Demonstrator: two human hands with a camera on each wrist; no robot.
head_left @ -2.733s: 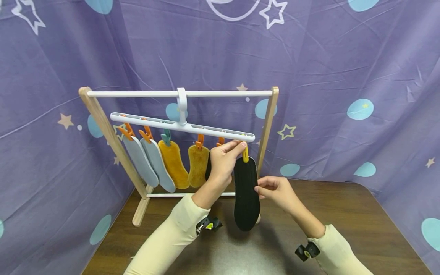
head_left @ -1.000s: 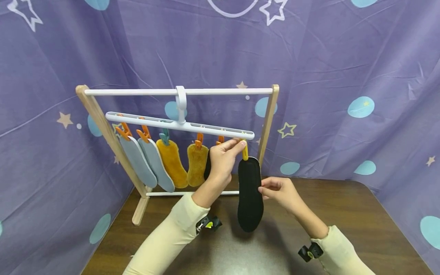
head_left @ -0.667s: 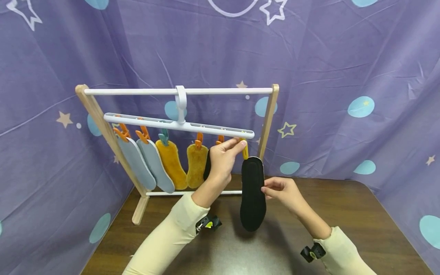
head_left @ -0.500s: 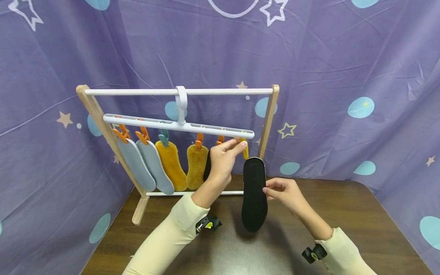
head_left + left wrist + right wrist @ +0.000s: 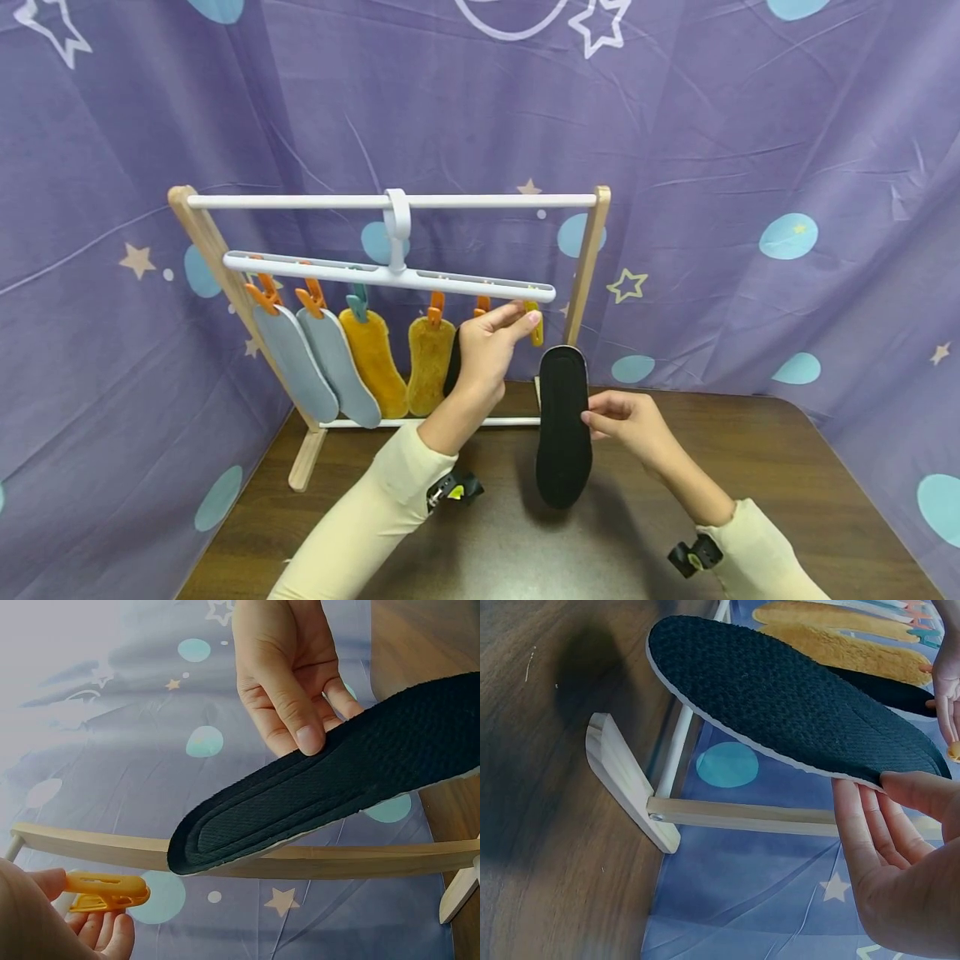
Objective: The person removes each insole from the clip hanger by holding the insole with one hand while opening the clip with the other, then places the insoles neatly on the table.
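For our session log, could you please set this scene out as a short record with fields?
left hand: pinches the yellow clip
right hand: pinches the black insole by its edge
contact: black insole apart from yellow clip
white hanger: hooked over the top rail
hanging: two gray insoles, two yellow insoles, second black insole
table: brown, wood-grained

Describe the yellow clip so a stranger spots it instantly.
Find the standing rack, then follow its white hanger to the right end. There, the left hand pinches the yellow clip, unique in colour among orange clips and a teal clip.
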